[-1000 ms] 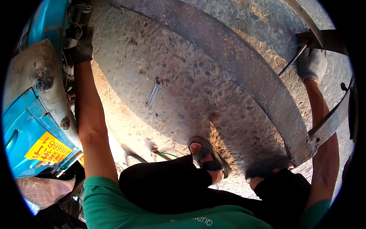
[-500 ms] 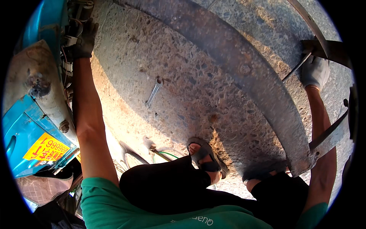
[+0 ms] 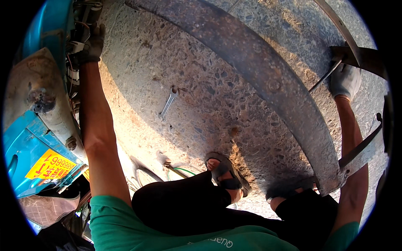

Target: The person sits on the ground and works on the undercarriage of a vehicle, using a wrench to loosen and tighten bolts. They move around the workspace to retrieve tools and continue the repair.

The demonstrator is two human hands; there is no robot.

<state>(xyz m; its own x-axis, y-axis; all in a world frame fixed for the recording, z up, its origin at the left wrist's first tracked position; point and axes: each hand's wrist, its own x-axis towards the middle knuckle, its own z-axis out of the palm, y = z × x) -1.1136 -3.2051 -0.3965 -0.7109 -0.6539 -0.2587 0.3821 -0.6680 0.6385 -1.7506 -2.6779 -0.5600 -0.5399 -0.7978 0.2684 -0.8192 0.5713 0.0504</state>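
My left hand (image 3: 91, 49), in a dark glove, reaches in against the wiring (image 3: 75, 47) and metal parts on the side of a blue vehicle (image 3: 44, 29). Its fingers lie in shadow, and their grip is unclear. My right hand (image 3: 346, 81), in a grey glove, is at the far right beside a dark flat metal bar (image 3: 360, 57). That bar covers its fingers, so what they hold is hidden. A thin metal rod (image 3: 325, 76) slants down from the bar next to this hand.
A wide, curved, rusty metal band (image 3: 255, 62) arches between my arms. On the rough concrete floor (image 3: 201, 108) lies an open-end wrench (image 3: 168, 103). A worn metal beam (image 3: 56, 102) with a bolt runs along my left forearm. Cables (image 3: 144, 169) lie near my feet.
My left hand's fingers have shifted slightly and the hand has dropped a little. The right hand stays almost in place. The view has moved very slightly.
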